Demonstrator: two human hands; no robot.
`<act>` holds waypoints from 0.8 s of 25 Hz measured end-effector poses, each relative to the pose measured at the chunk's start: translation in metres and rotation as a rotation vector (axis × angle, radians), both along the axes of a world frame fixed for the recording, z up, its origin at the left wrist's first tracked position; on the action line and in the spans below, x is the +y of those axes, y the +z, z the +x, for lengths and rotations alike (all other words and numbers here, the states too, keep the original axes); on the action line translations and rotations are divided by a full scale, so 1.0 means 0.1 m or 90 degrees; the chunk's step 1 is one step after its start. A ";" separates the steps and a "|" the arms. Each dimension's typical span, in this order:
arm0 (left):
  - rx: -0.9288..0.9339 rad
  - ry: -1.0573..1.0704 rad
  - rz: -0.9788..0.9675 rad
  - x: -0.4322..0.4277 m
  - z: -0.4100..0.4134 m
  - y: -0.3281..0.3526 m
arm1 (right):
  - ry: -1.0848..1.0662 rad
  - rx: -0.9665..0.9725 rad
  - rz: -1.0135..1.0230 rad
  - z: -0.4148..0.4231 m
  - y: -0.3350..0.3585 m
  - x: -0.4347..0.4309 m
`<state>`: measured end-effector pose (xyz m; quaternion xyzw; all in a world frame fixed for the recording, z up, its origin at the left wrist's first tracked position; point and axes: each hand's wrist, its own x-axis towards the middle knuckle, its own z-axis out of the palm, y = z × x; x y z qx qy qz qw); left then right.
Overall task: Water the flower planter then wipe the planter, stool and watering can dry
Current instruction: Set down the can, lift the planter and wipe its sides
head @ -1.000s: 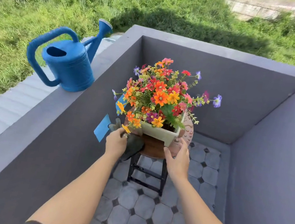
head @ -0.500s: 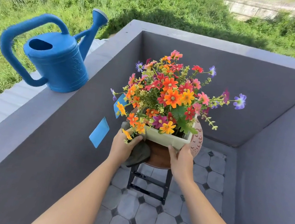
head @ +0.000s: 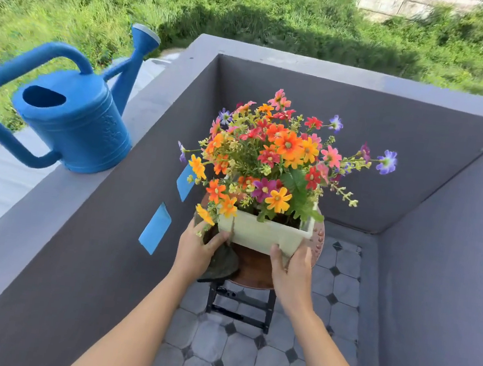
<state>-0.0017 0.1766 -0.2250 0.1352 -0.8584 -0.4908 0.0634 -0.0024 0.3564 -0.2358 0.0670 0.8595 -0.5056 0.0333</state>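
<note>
- Two bare hands are on the pale cream rectangular plastic planter [head: 261, 235] stuffed with orange, red, pink and purple flowers [head: 277, 153], dead centre of the frame.
- The left hand [head: 197, 249] is curled round the planter's left end, thumb on the front wall, and there's a dark grey-green rag [head: 223, 261] bunched under that palm. The right hand [head: 293, 269] wraps the front right corner, fingers closed against the wall.
- The planter is over the round reddish-brown wooden stool top [head: 254, 268], which sits on a black metal folding frame [head: 242, 304]. I honestly can't tell if the base is resting on the seat or lifted just clear.
- The big blue plastic watering can [head: 74, 122] stands on the flat grey ledge [head: 139, 115] at the left of the frame, well apart from the hands, spout pointing toward the top.
- My guess is this is the wiping part, getting the planter up so the rag can reach under it and across the seat.
- What could go wrong:
  - The flowers make it top-heavy, so tilting it could spill soil or water onto the grey patterned floor tiles [head: 230, 361].
  - The left hand is sharing its hold with the rag, so a wet wall could slide in that grip.
  - The stool is small and folding; leaning or shoving sideways could tip it.
  - The can is near the ledge's outer edge, so a careless reach could knock it over the side.
</note>
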 end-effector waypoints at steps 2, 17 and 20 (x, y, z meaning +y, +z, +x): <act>-0.007 -0.015 -0.013 0.00 0.04 0.10 | -0.023 0.000 -0.025 0.05 0.10 0.01; 0.118 0.099 0.036 0.84 0.26 0.30 | -0.020 0.001 -0.071 -0.09 0.48 0.16; 0.008 0.051 -0.237 1.02 0.03 0.11 | -0.032 0.032 -0.080 -0.16 0.50 0.22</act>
